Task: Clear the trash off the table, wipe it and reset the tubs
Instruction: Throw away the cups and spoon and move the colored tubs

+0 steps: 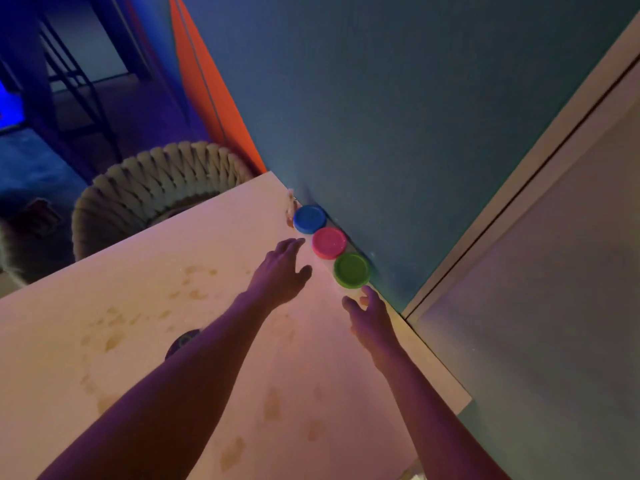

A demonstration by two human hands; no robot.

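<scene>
No readable brand, label or writing anywhere. Three lidded tubs in a tight diagonal row against the teal wall [398, 116] at frame centre: blue-lidded tub [310, 219] farthest, pink-lidded tub [329, 242] in the middle, green-lidded tub [352, 270] nearest; lids on, contents hidden. Left hand [282, 270] flat and empty above the table [156, 323], fingers spread, tips just beside the pink-lidded tub. Right hand [369, 315] empty too, fingers apart, fingertips just below the green-lidded tub; contact unclear. Pale tabletop blotched with brownish smudges. Small dark round object [181, 341] partly hidden under the left forearm. Woven basket [152, 199] beyond the table's far edge, upper left. Orange panel [207, 81] beside the wall; blue-lit floor at far left.
</scene>
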